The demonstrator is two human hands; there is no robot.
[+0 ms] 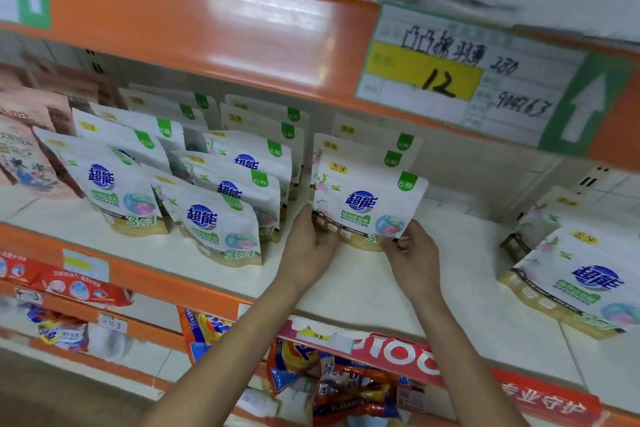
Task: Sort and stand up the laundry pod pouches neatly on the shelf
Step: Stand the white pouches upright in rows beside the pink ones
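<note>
Presently: laundry pod pouch (367, 204), upright; left hand (308, 246) and right hand (412, 253) grip its lower corners; fallen pouches (571, 281) lie rightward, nearest the right hand.

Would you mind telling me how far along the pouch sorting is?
Done: rows of pouches stand at the left. In hand: the left hand and right hand hold a pouch upright, fronting another row. Left: flat pouches lie at the right.

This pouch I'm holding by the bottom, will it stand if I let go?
Probably: the laundry pod pouch has a broad base on the shelf, like its upright neighbours. Its flat top looks thin, so a nudge may tip it. Glossy film, likely slippery.
</note>
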